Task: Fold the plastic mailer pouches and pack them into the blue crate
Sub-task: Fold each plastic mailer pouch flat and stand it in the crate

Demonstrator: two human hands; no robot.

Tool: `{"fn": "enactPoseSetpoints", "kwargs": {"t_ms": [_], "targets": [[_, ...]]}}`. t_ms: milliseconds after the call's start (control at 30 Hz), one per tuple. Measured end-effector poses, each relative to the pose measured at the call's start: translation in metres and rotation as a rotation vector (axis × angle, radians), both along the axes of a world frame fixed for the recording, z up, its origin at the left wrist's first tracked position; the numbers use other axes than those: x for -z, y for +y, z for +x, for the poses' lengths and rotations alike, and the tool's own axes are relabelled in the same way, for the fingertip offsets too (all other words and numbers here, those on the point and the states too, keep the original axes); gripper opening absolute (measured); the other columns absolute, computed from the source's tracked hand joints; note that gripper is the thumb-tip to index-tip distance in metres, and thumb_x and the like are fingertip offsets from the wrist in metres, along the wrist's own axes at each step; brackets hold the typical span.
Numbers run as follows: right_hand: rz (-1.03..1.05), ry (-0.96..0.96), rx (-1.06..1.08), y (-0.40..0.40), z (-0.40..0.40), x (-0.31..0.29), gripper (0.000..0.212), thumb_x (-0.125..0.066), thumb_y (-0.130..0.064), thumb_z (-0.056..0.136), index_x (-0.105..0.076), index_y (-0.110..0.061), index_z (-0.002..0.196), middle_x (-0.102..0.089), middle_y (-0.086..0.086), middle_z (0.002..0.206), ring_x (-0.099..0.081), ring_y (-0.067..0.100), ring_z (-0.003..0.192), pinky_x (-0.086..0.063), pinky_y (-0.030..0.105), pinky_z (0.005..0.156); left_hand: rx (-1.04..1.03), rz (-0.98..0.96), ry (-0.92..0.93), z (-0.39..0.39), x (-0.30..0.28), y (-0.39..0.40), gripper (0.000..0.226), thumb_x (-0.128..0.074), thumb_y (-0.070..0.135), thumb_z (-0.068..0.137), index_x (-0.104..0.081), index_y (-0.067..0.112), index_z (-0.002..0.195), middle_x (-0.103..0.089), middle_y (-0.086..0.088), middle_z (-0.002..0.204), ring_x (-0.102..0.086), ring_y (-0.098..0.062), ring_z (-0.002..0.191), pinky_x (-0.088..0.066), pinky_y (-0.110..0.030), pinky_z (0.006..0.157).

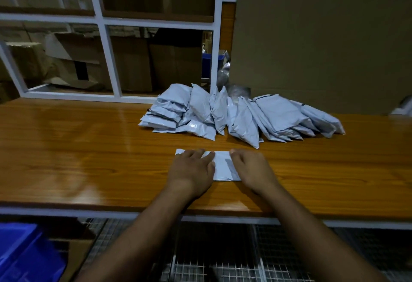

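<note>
Clearly the work is somewhere in its middle, with one pouch in hand and many waiting. Both hands lie flat, palms down and fingers spread, on a single mailer pouch (pixel 223 165) that rests on the counter (pixel 89 147) directly beneath them: the left hand (pixel 191 170) covers its left part, the right hand (pixel 252 170) its right part, neither one gripping, only pressing as if to smooth or crease it. Just beyond the fingertips sits a loose pile of pouches (pixel 240 114), leaning on one another; whether these are already folded or still to be done I cannot say for sure from this blurred view. The blue crate (pixel 24 252) stands below the counter's near edge, down to the left of the left forearm, and no pouch shows inside the part visible.
</note>
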State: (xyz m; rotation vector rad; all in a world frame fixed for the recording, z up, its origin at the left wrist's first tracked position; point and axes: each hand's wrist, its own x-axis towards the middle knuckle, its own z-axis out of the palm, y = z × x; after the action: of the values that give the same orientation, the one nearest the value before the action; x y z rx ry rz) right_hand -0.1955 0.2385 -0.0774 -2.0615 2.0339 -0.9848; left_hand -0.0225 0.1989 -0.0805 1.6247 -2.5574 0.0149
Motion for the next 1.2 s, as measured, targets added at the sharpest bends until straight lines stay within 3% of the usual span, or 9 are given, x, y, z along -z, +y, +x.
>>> {"fn": "enactPoseSetpoints", "kwargs": {"t_ms": [67, 167, 433, 567, 767, 867, 967, 1067, 1200], "targets": [[0.187, 0.242, -0.023, -0.004, -0.001, 0.005, 0.04, -0.032, -0.042, 0.106, -0.063, -0.018, 0.117, -0.065, 0.005, 0.125, -0.056, 0.021, 0.121, -0.041, 0.041, 0.101, -0.002, -0.012, -0.007, -0.001, 0.0, 0.003, 0.054, -0.017, 0.051, 0.105, -0.026, 0.036, 0.157, -0.026, 0.004, 0.165, -0.022, -0.024, 0.15, -0.021, -0.045, 0.119], [0.377, 0.411, 0.034, -0.004, 0.003, 0.006, 0.063, -0.017, -0.049, 0.105, -0.021, -0.016, 0.159, -0.019, 0.001, 0.166, -0.012, 0.015, 0.153, -0.004, 0.054, 0.122, -0.013, -0.018, -0.012, -0.001, 0.0, 0.003, 0.055, -0.017, 0.05, 0.106, -0.026, 0.034, 0.157, -0.026, 0.003, 0.165, -0.023, -0.022, 0.15, -0.019, -0.045, 0.119], [0.411, 0.342, 0.023, 0.004, 0.004, -0.001, 0.059, -0.014, -0.039, 0.108, -0.011, -0.012, 0.16, -0.01, 0.005, 0.168, -0.008, 0.017, 0.154, -0.003, 0.052, 0.123, 0.009, -0.096, 0.166, -0.03, -0.008, 0.003, 0.039, -0.034, 0.039, 0.105, -0.061, 0.022, 0.128, -0.065, -0.003, 0.13, -0.057, -0.021, 0.118, -0.04, -0.035, 0.099], [0.239, -0.126, 0.096, 0.008, -0.015, -0.005, 0.043, -0.032, -0.033, 0.108, -0.052, -0.018, 0.144, -0.061, 0.008, 0.136, -0.056, 0.023, 0.124, -0.041, 0.04, 0.106, 0.079, -0.074, 0.059, -0.032, 0.001, 0.001, 0.049, -0.025, 0.042, 0.108, -0.047, 0.021, 0.147, -0.048, -0.002, 0.152, -0.042, -0.022, 0.139, -0.034, -0.038, 0.112], [0.068, -0.51, 0.036, -0.021, -0.01, -0.007, 0.039, -0.049, -0.016, 0.104, -0.054, -0.014, 0.142, -0.056, -0.001, 0.143, -0.05, 0.015, 0.134, -0.039, 0.032, 0.112, 0.085, -0.005, -0.001, -0.032, 0.001, -0.002, 0.055, -0.016, 0.044, 0.107, -0.025, 0.026, 0.158, -0.023, 0.003, 0.166, -0.02, -0.02, 0.152, -0.017, -0.042, 0.121], [0.103, -0.352, 0.028, -0.021, -0.004, 0.001, 0.043, -0.045, -0.022, 0.106, -0.046, -0.012, 0.148, -0.051, 0.005, 0.148, -0.048, 0.021, 0.137, -0.035, 0.037, 0.116, 0.084, 0.058, 0.119, -0.027, -0.001, 0.002, 0.055, -0.014, 0.043, 0.109, -0.021, 0.024, 0.16, -0.022, 0.002, 0.166, -0.017, -0.018, 0.153, -0.013, -0.038, 0.122], [0.17, -0.059, -0.025, -0.012, 0.002, -0.002, 0.05, -0.033, -0.031, 0.109, -0.029, -0.015, 0.157, -0.05, 0.011, 0.149, -0.049, 0.025, 0.132, -0.035, 0.027, 0.1, 0.0, 0.195, 0.588, -0.017, -0.006, 0.0, 0.051, -0.02, 0.039, 0.11, -0.031, 0.022, 0.157, -0.036, 0.0, 0.16, -0.032, -0.018, 0.147, -0.022, -0.029, 0.117], [0.303, 0.275, -0.112, -0.005, 0.017, -0.004, 0.055, -0.019, -0.041, 0.109, -0.017, -0.02, 0.16, -0.024, 0.003, 0.165, -0.027, 0.016, 0.149, -0.024, 0.026, 0.113, -0.033, 0.225, 0.985, -0.003, -0.004, -0.006, 0.042, -0.041, 0.022, 0.107, -0.048, 0.023, 0.148, -0.052, 0.004, 0.149, -0.046, -0.012, 0.137, -0.033, -0.023, 0.109], [0.385, 0.472, -0.1, -0.011, 0.022, -0.003, 0.063, -0.012, -0.052, 0.106, -0.007, -0.021, 0.161, -0.006, -0.003, 0.168, -0.009, 0.012, 0.153, -0.013, 0.036, 0.122, -0.022, 0.089, 0.93, 0.021, 0.0, -0.017, 0.041, -0.052, 0.013, 0.101, -0.056, 0.023, 0.14, -0.063, 0.003, 0.136, -0.057, -0.008, 0.123, -0.043, -0.021, 0.099]]}}
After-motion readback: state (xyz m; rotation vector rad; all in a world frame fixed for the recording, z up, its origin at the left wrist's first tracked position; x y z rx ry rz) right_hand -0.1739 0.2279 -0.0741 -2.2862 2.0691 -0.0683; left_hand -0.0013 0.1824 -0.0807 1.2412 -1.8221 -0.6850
